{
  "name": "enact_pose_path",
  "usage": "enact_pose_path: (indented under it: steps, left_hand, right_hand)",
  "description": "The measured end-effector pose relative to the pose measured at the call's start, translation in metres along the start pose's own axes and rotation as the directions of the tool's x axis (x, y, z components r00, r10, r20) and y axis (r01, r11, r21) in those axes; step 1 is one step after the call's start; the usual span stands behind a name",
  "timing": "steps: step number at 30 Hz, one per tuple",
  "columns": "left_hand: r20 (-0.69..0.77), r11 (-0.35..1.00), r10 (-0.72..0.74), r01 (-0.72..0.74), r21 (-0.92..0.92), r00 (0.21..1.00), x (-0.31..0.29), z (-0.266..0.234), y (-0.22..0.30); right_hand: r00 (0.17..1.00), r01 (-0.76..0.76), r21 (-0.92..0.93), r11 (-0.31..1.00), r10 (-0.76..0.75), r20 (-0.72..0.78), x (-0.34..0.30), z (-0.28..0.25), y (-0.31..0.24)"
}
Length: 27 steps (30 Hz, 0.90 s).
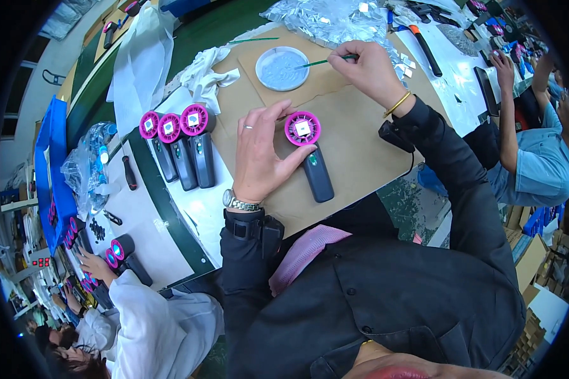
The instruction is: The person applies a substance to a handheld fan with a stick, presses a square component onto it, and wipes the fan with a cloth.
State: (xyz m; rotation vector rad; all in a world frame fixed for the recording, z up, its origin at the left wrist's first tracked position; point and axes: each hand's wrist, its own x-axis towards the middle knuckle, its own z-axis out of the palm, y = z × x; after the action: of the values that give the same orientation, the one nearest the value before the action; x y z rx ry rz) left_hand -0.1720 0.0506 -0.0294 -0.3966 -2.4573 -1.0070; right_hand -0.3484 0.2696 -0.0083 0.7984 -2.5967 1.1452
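My left hand (262,148) curls its thumb and fingers around the head of a small handheld fan (320,174) with a dark grey grip. The fan lies on brown cardboard, its pink ring facing up with a white square at the centre. Between the fingertips of my right hand (370,69) is a thin green stick (319,62), pinched near its end. The stick's tip reaches into a round white dish (259,76) of pale, bluish gel. Three similar fans (182,151) with pink rings stand side by side to the left of my left hand.
Behind the dish lies another green stick (254,40). Crumpled clear plastic (335,22) with white squares spreads at the back. An orange-and-black tool (426,50) lies at the right. White cloth (205,76) and a screwdriver (129,172) are leftward. Co-workers sit on both sides.
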Motion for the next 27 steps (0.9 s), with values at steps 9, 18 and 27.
enact_pose_path:
  steps: [9,18,27]
  left_hand:
    - [0.001,1.0,-0.018,0.018,-0.009,1.0,0.0,-0.001,0.0]
    - [0.003,1.0,-0.012,0.012,0.002,1.0,-0.001,-0.001,0.0]
    - [0.009,1.0,-0.007,0.007,0.013,1.0,0.0,-0.001,0.001]
  right_hand:
    - [0.994,-0.032,-0.13,0.991,0.045,0.102,0.019,-0.009,-0.004]
    - [0.988,-0.044,-0.167,0.985,0.068,0.141,0.021,-0.007,-0.012]
    - [0.973,-0.149,-0.057,0.987,0.156,0.168,0.019,-0.005,-0.004]
